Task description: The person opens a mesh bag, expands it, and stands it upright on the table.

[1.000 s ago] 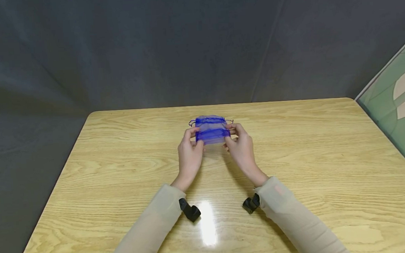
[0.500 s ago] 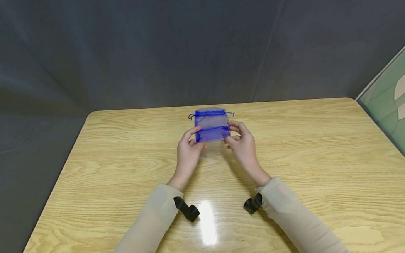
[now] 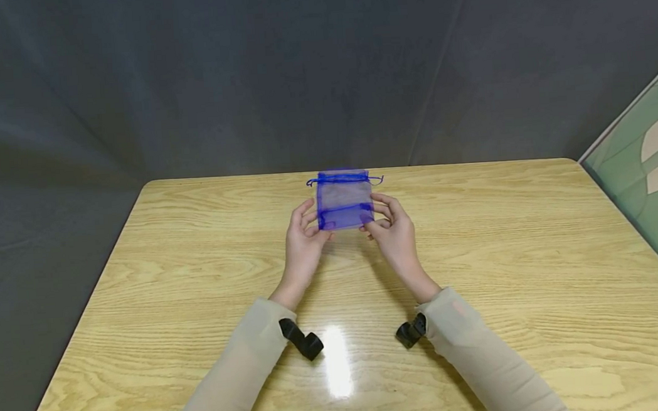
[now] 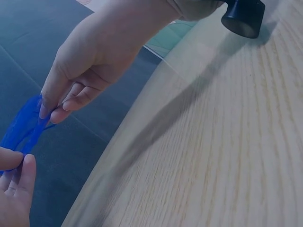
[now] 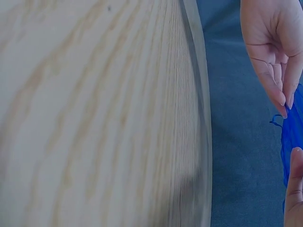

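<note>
A sheer blue drawstring pouch (image 3: 344, 194) is spread flat and held up off the table, with its cord loops sticking out at both upper sides. My left hand (image 3: 302, 248) pinches its lower left corner, the thumb seen through the mesh; the index finger stands off the side edge. At the lower right corner, my right hand (image 3: 396, 242) grips the pouch between thumb and fingers. In the left wrist view the pouch (image 4: 21, 125) stretches between both hands. Only part of the pouch (image 5: 294, 127) shows in the right wrist view.
Under the hands lies a wood-grain table (image 3: 197, 270). A dark curtain (image 3: 298, 75) hangs behind its far edge, and a green patterned panel (image 3: 643, 167) stands at the right. Black wrist cameras (image 3: 302, 339) sit on both sleeves.
The pouch has unfolded from a crumpled, tilted pose to a flatter one, its cord end moving up and away. My left index finger has lifted off its side edge.
</note>
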Demonstrator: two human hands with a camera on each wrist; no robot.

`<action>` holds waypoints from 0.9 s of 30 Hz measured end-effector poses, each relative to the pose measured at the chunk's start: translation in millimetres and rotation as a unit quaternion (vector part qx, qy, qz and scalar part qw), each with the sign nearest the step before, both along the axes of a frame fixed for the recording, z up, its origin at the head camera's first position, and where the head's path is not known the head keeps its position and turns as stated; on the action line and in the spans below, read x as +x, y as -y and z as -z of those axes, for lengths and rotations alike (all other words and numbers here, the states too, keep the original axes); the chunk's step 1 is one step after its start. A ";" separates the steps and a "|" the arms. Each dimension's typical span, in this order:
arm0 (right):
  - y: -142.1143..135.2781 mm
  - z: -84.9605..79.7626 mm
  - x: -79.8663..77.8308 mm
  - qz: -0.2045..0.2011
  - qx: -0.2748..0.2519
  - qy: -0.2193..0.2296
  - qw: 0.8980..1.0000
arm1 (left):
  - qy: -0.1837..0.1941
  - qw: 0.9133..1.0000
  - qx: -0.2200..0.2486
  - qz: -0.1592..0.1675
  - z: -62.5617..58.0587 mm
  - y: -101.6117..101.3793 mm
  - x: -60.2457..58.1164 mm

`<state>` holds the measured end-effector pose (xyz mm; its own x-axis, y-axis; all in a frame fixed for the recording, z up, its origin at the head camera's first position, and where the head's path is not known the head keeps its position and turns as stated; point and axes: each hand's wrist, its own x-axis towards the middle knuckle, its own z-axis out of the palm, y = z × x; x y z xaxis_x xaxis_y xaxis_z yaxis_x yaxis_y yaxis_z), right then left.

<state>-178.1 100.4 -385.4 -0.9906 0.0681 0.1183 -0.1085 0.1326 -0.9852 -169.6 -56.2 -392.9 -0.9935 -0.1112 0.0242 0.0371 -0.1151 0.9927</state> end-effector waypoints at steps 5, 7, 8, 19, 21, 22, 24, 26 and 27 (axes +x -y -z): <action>-0.1 0.4 0.1 0.001 -0.002 -0.006 1.000 | 0.009 1.000 0.021 0.007 -0.1 0.0 0.4; -0.3 0.3 0.4 0.004 -0.006 -0.007 1.000 | 0.009 1.000 0.024 0.011 -0.1 -0.2 0.6; -0.4 0.3 0.4 0.006 -0.009 -0.008 1.000 | 0.011 1.000 0.027 0.013 0.1 -0.3 0.6; -2.3 1.8 0.6 0.005 -0.020 -0.017 1.000 | 0.043 0.996 0.033 0.073 4.3 -1.7 1.5; -2.7 2.0 1.1 0.003 -0.019 -0.017 1.000 | 0.048 0.995 0.028 0.077 3.5 -1.6 2.1; -2.9 2.0 1.3 0.001 -0.018 -0.016 1.000 | 0.047 0.995 0.026 0.079 3.3 -1.5 2.4; -3.1 2.1 1.5 -0.002 -0.016 -0.015 1.000 | 0.044 0.996 0.024 0.080 3.4 -1.2 2.6; -3.4 2.1 1.8 -0.003 -0.017 -0.012 1.000 | 0.045 0.996 0.027 0.079 3.5 -1.1 2.8; -3.3 2.2 1.8 -0.004 -0.018 -0.011 1.000 | 0.045 0.996 0.030 0.078 3.7 -1.0 2.9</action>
